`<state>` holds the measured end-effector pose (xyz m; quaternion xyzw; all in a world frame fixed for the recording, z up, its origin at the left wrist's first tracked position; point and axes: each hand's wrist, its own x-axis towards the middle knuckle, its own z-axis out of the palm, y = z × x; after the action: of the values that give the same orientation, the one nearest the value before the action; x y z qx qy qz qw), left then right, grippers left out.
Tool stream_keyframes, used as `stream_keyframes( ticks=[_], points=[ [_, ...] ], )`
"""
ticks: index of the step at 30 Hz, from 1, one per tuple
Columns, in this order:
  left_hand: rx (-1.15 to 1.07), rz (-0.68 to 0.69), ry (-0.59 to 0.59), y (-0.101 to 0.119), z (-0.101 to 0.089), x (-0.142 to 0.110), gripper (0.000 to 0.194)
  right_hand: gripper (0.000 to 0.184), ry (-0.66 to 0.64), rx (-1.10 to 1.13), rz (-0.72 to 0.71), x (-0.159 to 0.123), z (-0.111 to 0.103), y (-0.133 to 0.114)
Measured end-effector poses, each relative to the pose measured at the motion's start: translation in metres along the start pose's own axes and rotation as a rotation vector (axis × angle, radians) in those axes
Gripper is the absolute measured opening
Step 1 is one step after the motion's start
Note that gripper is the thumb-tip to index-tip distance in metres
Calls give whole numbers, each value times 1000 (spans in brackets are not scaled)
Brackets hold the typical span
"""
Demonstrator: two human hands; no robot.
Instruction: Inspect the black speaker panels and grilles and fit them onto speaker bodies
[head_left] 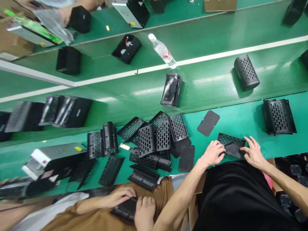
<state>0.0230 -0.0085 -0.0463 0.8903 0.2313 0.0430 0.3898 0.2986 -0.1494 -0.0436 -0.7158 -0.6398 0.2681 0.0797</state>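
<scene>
At the table's front edge lies a black perforated panel [228, 139], its slotted rear part showing. A dark thin sheet [233, 149] sits bent inside it. My left hand [213, 152] grips the panel's left end, fingers curled by the sheet's edge. On the opposite end, my right hand [254, 152] holds the corner between thumb and forefinger, with its other fingers spread outward. Beyond my left hand rests a loose flat dark sheet [209, 123]. More such sheets [186, 158] lie to the left, partly under a heap of perforated panels [146, 140].
Stacked panels [279, 116] stand at the right. On the green conveyor are a water bottle [163, 52] and speaker-like black units [171, 89], [246, 72]. At the left, a co-worker's hands [145, 210] hold a black part [126, 208] on their lap. A silver-and-black box [55, 157] is farther left.
</scene>
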Motion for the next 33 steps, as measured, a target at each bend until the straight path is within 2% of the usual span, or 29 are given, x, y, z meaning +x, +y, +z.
stream_keyframes(
  ticks=[2, 4, 6, 8, 10, 13, 15, 18, 21, 23, 25, 28, 31, 33],
  points=[
    [-30, -1, -9, 3, -1, 0, 19, 32, 41, 60, 79, 0, 1, -1],
    [-80, -76, 19, 4, -1, 2, 17, 24, 130, 112, 200, 3, 4, 0],
    [-105, -211, 83, 4, 2, 9, 18, 35, 202, 124, 326, 10, 9, 3],
    [-77, -345, 162, 1, 6, 19, 25, 50, 222, 117, 400, 18, 16, 7],
    [-30, -437, 233, -3, 10, 32, 29, 50, 225, 126, 438, 23, 21, 9],
    [-6, -502, 288, -7, 14, 49, 64, 35, 222, 171, 453, 28, 24, 11],
    [-50, -494, 275, -8, 16, 56, 71, 27, 223, 218, 458, 31, 22, 11],
    [-143, -480, 261, -9, 17, 61, 47, 23, 221, 311, 470, 36, 13, 10],
    [-254, -505, 286, -12, 13, 61, 20, 28, 200, 450, 468, 43, 1, 7],
    [-367, -526, 300, -16, 7, 60, 10, 34, 169, 577, 458, 50, -8, 4],
    [-508, -550, 313, -20, -1, 57, 14, 41, 141, 713, 455, 59, -18, -1],
    [-747, -587, 339, -19, -16, 51, 30, 53, 121, 897, 470, 76, -34, -10],
    [-952, -601, 377, -12, -32, 43, 50, 60, 94, 1041, 474, 89, -53, -21],
    [-1046, -603, 422, -5, -43, 38, 54, 61, 66, 1116, 458, 94, -67, -29]
  ],
)
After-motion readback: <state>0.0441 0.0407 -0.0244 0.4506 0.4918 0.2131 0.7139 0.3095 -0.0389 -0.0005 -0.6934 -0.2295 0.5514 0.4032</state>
